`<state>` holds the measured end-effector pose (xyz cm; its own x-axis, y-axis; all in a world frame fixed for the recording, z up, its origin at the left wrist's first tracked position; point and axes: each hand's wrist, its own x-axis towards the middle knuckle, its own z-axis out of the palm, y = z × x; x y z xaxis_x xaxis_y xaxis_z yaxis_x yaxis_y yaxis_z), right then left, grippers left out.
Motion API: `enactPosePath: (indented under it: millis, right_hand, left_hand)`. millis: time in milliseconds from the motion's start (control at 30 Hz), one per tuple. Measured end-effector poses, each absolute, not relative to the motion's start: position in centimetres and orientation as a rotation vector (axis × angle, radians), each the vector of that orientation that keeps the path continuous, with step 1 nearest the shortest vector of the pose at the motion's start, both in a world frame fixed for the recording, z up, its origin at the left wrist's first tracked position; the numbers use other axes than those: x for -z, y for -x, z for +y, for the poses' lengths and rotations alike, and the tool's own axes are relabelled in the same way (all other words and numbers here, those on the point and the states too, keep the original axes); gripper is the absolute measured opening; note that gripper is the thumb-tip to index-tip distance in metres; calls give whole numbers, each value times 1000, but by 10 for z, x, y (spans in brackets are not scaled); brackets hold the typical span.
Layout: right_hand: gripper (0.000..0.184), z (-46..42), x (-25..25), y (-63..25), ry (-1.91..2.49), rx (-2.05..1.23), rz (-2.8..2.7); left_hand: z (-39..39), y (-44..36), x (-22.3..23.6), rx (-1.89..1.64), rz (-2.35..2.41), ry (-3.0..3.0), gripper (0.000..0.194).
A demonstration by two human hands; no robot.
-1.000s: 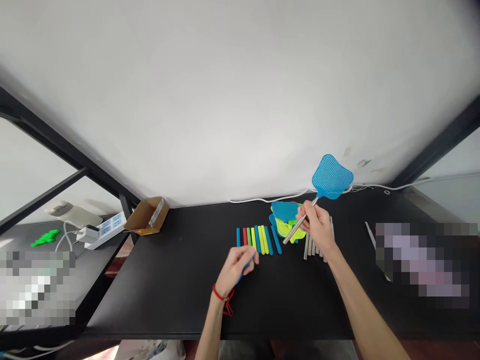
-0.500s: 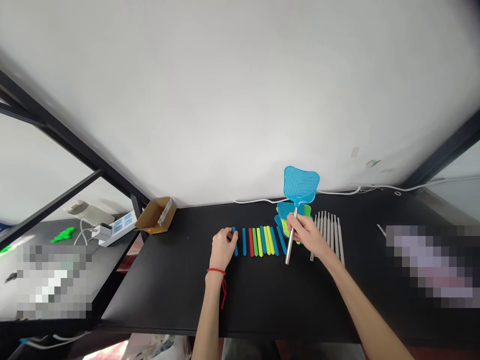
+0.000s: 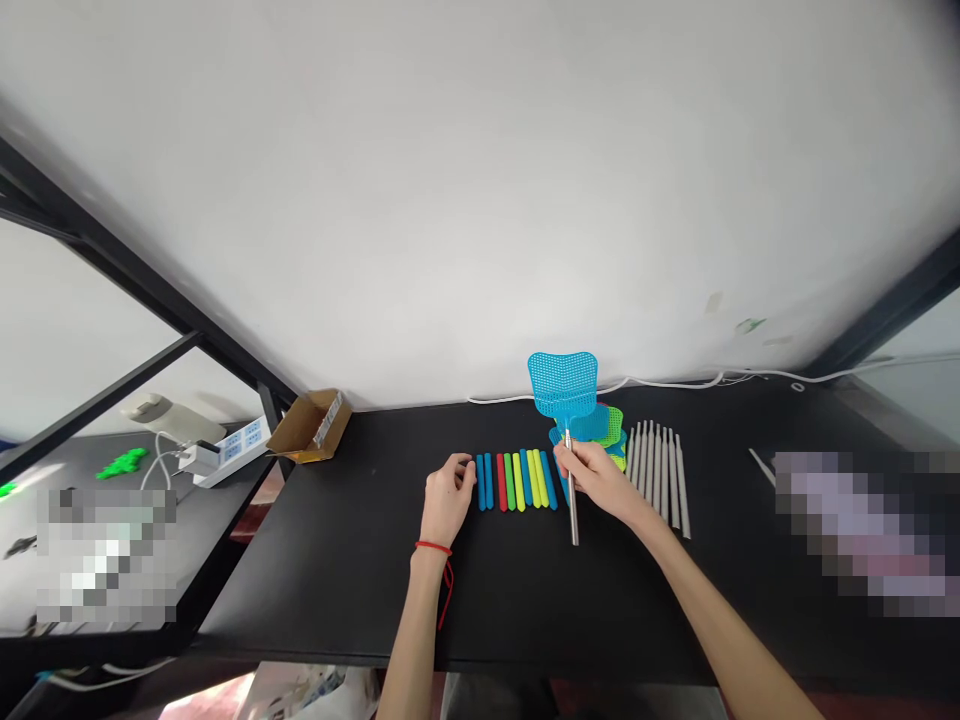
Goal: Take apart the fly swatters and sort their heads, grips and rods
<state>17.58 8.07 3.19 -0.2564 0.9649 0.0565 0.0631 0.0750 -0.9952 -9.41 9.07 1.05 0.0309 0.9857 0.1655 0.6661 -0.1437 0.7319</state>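
While the fingers [image 3: 576, 462] of the right hand [image 3: 598, 482] clench the steel handle of an upright blue plastic fly swatter [image 3: 562, 385], the relaxed left hand [image 3: 448, 498] rests beside a row of flat coloured sticks [image 3: 517, 480] on the black table [image 3: 337, 560], perhaps touching them.

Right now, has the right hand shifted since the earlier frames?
Yes. The right hand has moved left, farther from the row of grey rods and toward the coloured sticks.

A glossy plastic mesh is seen in the fly swatter head [image 3: 562, 385] — its shaft [image 3: 573, 510] is finished in polished metal. The coloured sticks [image 3: 517, 480] appear smooth and satiny, the grey rods [image 3: 658, 475] dull, the tabletop [image 3: 337, 560] matt black, the box [image 3: 311, 425] plain brown cardboard.
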Motion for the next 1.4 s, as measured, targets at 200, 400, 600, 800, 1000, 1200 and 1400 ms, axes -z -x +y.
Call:
enactPosePath:
  millis: [200,400,600,800,1000,1200,1400]
  right_hand:
    - [51,78,-37,-173,1107,-1251,-1593]
    - [53,75,-41,-169,1094,-1171,-1706]
    - [52,74,-40,-165,1062,-1197,-1690]
    - [54,71,-38,-159,946,-1445,-1568]
    - [38,69,-40,-154,897,-1424,-1530]
    - [36,67,-41,-151,957,-1289,-1555]
    - [39,66,-38,-150,1017,-1230,-1566]
  left_hand:
    - [93,97,-9,-966,1724,-1881,32]
    - [94,98,-10,-989,1733,-1870,30]
    - [85,82,-35,-1247,1536,-1669,36]
    - [97,32,-60,-1106,1080,-1464,38]
    - [110,9,-56,-1151,918,-1347,48]
    - [106,11,-43,-1151,914,-1276,51]
    - [104,11,-41,-1110,900,-1259,49]
